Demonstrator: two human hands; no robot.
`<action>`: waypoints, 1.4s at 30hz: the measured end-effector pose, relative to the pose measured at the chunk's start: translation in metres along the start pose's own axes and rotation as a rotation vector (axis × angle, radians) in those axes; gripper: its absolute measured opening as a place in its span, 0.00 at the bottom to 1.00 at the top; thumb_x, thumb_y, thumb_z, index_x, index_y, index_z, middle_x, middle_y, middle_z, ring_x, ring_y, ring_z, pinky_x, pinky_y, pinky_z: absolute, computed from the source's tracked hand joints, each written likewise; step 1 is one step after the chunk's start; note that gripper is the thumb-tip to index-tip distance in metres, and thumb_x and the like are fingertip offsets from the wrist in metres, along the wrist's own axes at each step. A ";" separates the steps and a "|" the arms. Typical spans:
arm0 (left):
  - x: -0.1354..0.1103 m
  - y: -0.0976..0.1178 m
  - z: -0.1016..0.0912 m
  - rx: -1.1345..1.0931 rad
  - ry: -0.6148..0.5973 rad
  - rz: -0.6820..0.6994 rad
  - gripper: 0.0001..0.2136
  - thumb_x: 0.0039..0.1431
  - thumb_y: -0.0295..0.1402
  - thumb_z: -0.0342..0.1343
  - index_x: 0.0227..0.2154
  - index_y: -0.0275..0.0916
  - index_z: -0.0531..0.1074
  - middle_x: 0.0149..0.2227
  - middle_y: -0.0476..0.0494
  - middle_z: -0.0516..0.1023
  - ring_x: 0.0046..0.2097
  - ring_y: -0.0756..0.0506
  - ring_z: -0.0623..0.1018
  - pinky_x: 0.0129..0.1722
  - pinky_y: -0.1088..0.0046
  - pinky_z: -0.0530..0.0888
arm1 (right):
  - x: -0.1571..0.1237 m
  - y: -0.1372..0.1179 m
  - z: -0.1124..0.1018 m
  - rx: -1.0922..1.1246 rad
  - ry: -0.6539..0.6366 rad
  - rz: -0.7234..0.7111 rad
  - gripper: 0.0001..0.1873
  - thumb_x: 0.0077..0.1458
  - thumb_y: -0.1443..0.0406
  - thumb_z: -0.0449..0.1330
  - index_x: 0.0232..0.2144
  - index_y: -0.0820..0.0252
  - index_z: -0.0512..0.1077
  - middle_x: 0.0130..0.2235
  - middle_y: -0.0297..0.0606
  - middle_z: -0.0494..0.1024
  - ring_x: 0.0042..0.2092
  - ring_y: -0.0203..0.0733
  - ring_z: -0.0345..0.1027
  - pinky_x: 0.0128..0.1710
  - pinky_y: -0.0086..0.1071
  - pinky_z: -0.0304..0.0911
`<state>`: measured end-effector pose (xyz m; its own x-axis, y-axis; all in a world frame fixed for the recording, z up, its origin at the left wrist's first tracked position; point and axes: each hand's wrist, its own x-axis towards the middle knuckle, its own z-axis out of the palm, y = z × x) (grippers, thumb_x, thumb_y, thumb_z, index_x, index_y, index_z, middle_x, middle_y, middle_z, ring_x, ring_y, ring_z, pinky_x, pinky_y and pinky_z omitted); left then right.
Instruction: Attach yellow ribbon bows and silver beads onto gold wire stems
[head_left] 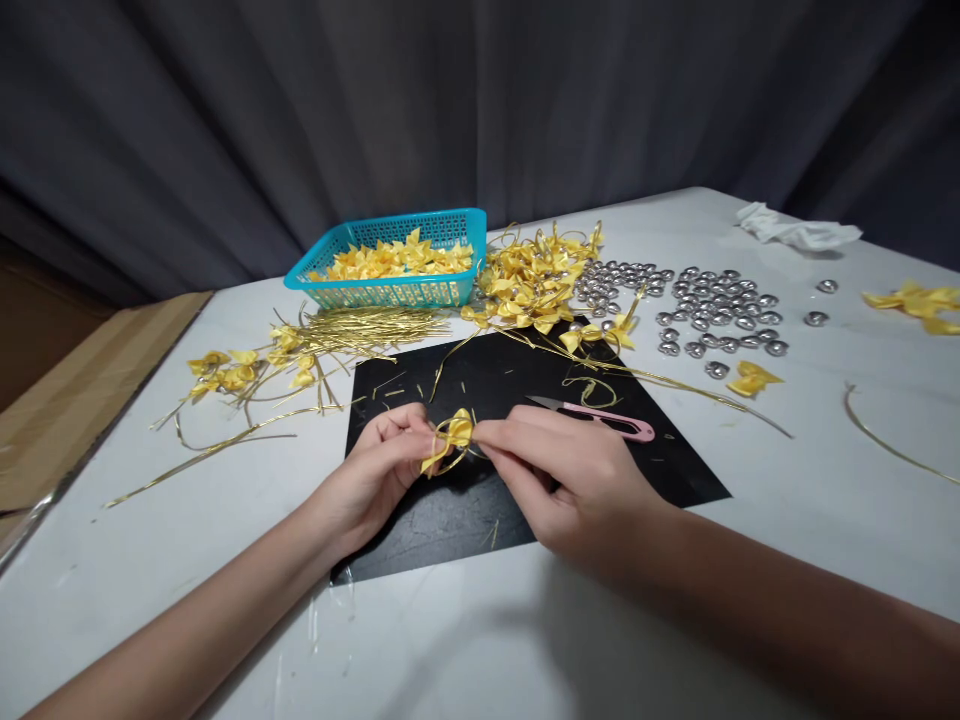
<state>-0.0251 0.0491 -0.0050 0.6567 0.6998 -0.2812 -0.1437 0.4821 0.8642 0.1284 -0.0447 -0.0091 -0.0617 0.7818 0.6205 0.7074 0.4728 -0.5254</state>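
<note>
Left hand: fingers pinching a yellow bow, held over the black mat. Right hand: fingers closed at the bow's other side, apparently on the gold cord looped about it. Step, seemingly: fastening cord to bow. Next move calls for: steady left pinch, loop drawn snug. Beyond: pink-handled snips; teal basket.

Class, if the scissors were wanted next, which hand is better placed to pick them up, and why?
Probably the right hand: the pink scissors lie just beyond it. The left hand is farther off, pinching the yellow bow. The right is also at the bow, though.
</note>
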 end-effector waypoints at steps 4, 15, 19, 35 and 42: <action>0.001 0.000 0.001 -0.013 -0.008 0.000 0.10 0.36 0.24 0.65 0.16 0.35 0.67 0.17 0.53 0.71 0.20 0.56 0.70 0.22 0.86 0.68 | 0.000 0.000 0.001 0.031 0.011 -0.012 0.11 0.56 0.76 0.51 0.27 0.64 0.70 0.25 0.35 0.68 0.25 0.31 0.58 0.25 0.25 0.53; -0.002 0.002 0.002 -0.102 -0.047 -0.073 0.09 0.33 0.22 0.63 0.15 0.34 0.66 0.16 0.52 0.70 0.18 0.57 0.68 0.18 0.87 0.66 | 0.002 -0.003 0.001 0.092 0.032 -0.027 0.10 0.57 0.76 0.52 0.34 0.64 0.72 0.24 0.31 0.64 0.25 0.29 0.56 0.25 0.23 0.53; -0.002 0.003 0.003 -0.096 -0.057 -0.092 0.09 0.32 0.22 0.62 0.15 0.34 0.65 0.15 0.52 0.70 0.18 0.57 0.66 0.17 0.88 0.64 | 0.001 -0.003 0.001 0.044 0.022 -0.039 0.10 0.56 0.76 0.51 0.33 0.65 0.72 0.24 0.31 0.62 0.25 0.30 0.54 0.24 0.23 0.52; -0.003 0.003 0.008 -0.099 -0.043 -0.120 0.09 0.30 0.21 0.61 0.14 0.35 0.65 0.15 0.53 0.68 0.18 0.58 0.66 0.17 0.88 0.65 | 0.002 -0.009 -0.004 -0.159 -0.053 -0.103 0.13 0.56 0.77 0.47 0.30 0.65 0.71 0.25 0.35 0.64 0.26 0.32 0.55 0.23 0.24 0.52; -0.003 0.004 0.008 -0.111 -0.039 -0.119 0.09 0.29 0.21 0.60 0.15 0.35 0.65 0.16 0.53 0.68 0.18 0.58 0.65 0.18 0.88 0.66 | 0.000 -0.003 0.000 -0.002 -0.005 -0.038 0.11 0.56 0.76 0.50 0.32 0.64 0.71 0.25 0.32 0.62 0.25 0.30 0.54 0.24 0.24 0.51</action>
<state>-0.0219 0.0445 0.0030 0.7020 0.6141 -0.3607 -0.1427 0.6174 0.7736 0.1262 -0.0463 -0.0069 -0.0926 0.7653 0.6370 0.7055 0.5019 -0.5005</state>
